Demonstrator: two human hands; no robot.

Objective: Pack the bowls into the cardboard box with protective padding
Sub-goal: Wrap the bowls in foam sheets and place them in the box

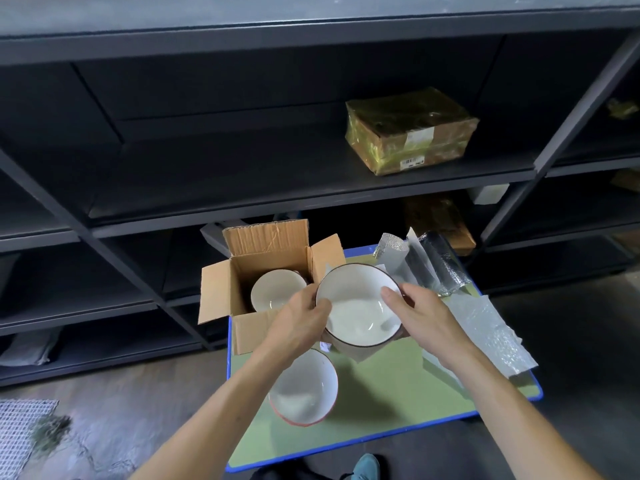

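Note:
A white bowl with a dark rim [358, 308] is held tilted in the air just right of the open cardboard box [242, 289]. My left hand [299, 322] grips its left edge, thumb inside the rim. My right hand [420, 315] grips its right edge, thumb over the rim. Another white bowl [275, 294] sits inside the box. A third white bowl with a red rim [304, 388] rests on the green table [381, 403], below my left wrist. Silver padding sheets [491, 337] lie on the table's right side.
A roll of silver and black padding [433, 263] lies at the table's far right corner. Dark metal shelves [277, 188] stand behind the table, with a taped parcel [408, 131] on one shelf. The floor [104, 427] lies to the left, and a shoe [365, 467] shows at the bottom.

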